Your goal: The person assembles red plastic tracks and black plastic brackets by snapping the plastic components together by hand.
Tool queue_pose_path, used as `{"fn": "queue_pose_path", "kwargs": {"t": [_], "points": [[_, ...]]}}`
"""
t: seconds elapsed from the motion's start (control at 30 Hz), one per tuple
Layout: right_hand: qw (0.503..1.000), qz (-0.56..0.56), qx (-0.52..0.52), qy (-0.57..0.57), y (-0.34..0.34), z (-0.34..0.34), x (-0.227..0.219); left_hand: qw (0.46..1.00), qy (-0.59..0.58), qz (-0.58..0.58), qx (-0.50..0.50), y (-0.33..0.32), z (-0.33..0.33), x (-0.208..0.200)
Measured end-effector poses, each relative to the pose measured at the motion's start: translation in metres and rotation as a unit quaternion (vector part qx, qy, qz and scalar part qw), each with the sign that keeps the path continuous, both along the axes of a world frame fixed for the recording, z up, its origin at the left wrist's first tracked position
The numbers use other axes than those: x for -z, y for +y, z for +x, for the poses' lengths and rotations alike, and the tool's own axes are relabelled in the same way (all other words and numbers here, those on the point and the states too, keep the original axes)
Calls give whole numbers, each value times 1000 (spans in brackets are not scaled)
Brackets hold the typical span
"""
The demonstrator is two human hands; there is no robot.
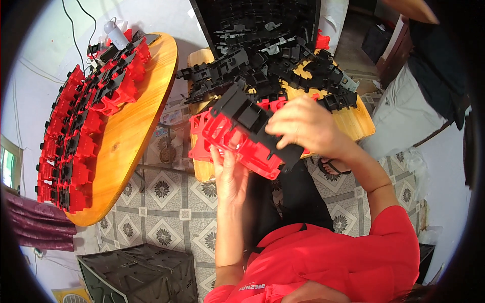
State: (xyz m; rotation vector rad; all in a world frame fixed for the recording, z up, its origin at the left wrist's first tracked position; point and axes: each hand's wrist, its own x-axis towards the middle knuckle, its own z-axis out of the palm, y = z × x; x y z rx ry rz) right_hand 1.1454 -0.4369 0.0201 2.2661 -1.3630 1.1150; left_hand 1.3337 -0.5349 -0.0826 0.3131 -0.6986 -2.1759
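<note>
A red plastic frame [260,160] is held up in front of me, tilted, above my lap. My left hand [230,170] grips it from below, the fingers partly hidden behind it. A black plastic bracket [247,115] with square openings lies along the frame's upper side. On the bracket's right end my right hand [305,129] is closed, with fingers curled over the black edge. Whether the two parts are locked together I cannot tell. More red plastic parts [200,146] sit right behind the held piece, on the wooden table [359,121].
Several black brackets [262,65] are heaped across that table, in front of a large black crate [260,20]. Rows of red-and-black assemblies [83,151] and a grey bottle [116,35] stand on an oval wooden table [124,156] at left. Someone in light trousers [411,108] stands at right.
</note>
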Motion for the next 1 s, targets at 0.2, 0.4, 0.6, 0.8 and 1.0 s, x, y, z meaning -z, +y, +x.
{"fn": "queue_pose_path", "kwargs": {"t": [0.2,0.4,0.6,0.8,1.0], "points": [[1000,-13,-15,10,-3,17,18,1000,12,-23,8,6,-3,-5],[1000,-6,-23,19,-2,21,18,999,11,-43,14,5,1,-5],[998,-31,-4,61,1,23,19,999,4,-51,18,8,0,-12],[997,-38,8,64,7,23,18,998,3,-67,19,9,0,-16],[992,-56,27,111,6,24,24,998,2,-65,11,8,-4,-4]]}}
